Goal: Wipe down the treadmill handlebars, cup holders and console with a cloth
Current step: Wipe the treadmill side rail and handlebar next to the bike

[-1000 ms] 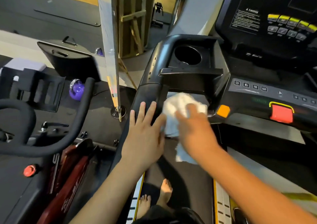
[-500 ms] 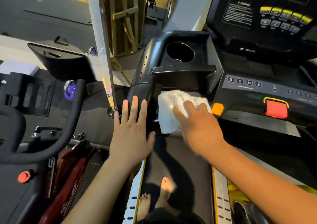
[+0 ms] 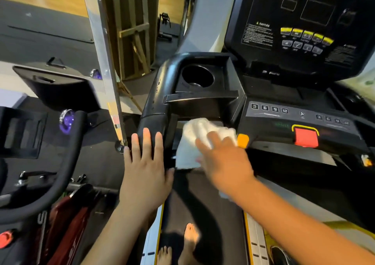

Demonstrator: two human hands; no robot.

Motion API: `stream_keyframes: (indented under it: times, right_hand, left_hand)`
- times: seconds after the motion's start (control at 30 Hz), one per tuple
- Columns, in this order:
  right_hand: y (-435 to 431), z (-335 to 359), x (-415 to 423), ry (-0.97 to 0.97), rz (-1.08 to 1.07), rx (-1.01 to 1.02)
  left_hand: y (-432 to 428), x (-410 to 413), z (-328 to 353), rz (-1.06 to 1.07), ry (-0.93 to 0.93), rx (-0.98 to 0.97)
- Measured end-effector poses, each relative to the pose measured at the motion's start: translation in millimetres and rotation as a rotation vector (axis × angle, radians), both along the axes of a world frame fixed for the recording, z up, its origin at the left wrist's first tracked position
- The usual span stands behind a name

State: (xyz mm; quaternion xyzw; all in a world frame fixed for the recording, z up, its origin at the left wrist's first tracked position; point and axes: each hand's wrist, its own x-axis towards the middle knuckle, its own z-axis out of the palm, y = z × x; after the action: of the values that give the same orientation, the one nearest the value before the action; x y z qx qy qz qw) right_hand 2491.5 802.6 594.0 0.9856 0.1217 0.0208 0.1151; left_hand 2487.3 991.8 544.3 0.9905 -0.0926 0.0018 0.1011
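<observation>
We see the treadmill console (image 3: 300,33) filling the upper right of the frame, a dark panel with yellow keys and a caution label. Below it, at lower centre, runs the black belt (image 3: 203,199), where the person's bare feet (image 3: 189,238) stand. An exercise bike's curved black bar (image 3: 67,155) takes up the left side, with a slanted metal post (image 3: 103,57) between it and the treadmill.

At centre, the treadmill's left handlebar (image 3: 154,106) rises towards the top. The left hand (image 3: 145,173) lies flat on its lower end, fingers straight and slightly spread, gripping nothing. Just right of it, the right hand (image 3: 225,161), somewhat blurred, presses down on the white cloth (image 3: 194,134) with fingers extended rather than curled round it. The cloth sits bunched against the ledge under the cup holder (image 3: 197,76), between the handlebar and the button panel.

A red stop button (image 3: 306,137) shows at right, and a small orange button (image 3: 242,140) sits just beside the cloth's right edge.
</observation>
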Motion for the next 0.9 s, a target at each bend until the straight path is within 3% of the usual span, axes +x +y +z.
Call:
stream_keyframes:
  times: [0.1, 0.23, 0.3, 0.43, 0.53, 0.6, 0.73, 0.9]
  right_hand:
    - [39, -3, -2, 0.033, 0.237, -0.123]
    - [7, -1, -4, 0.150, -0.002, 0.091]
    - [-25, 10, -7, 0.062, -0.075, 0.101]
    - [-44, 15, 4, -0.042, -0.008, -0.032]
    - [-12, 0, 16, -0.008, 0.115, -0.047]
    - [13, -8, 25, 0.107, 0.123, -0.004]
    - [38, 4, 62, 0.509, -0.062, 0.121]
    - [15, -16, 22, 0.150, 0.174, 0.053]
  left_hand:
    - [2, 15, 4, -0.014, 0.014, -0.077]
    - [9, 19, 3, -0.040, 0.010, -0.224]
    - [9, 17, 3, -0.028, 0.022, -0.256]
    - [5, 18, 2, 0.007, 0.042, -0.238]
    - [2, 18, 3, 0.018, 0.040, -0.193]
    - [1, 18, 3, 0.016, 0.042, -0.190]
    - [3, 18, 5, 0.014, 0.052, -0.225]
    - [6, 17, 6, 0.004, 0.062, -0.260]
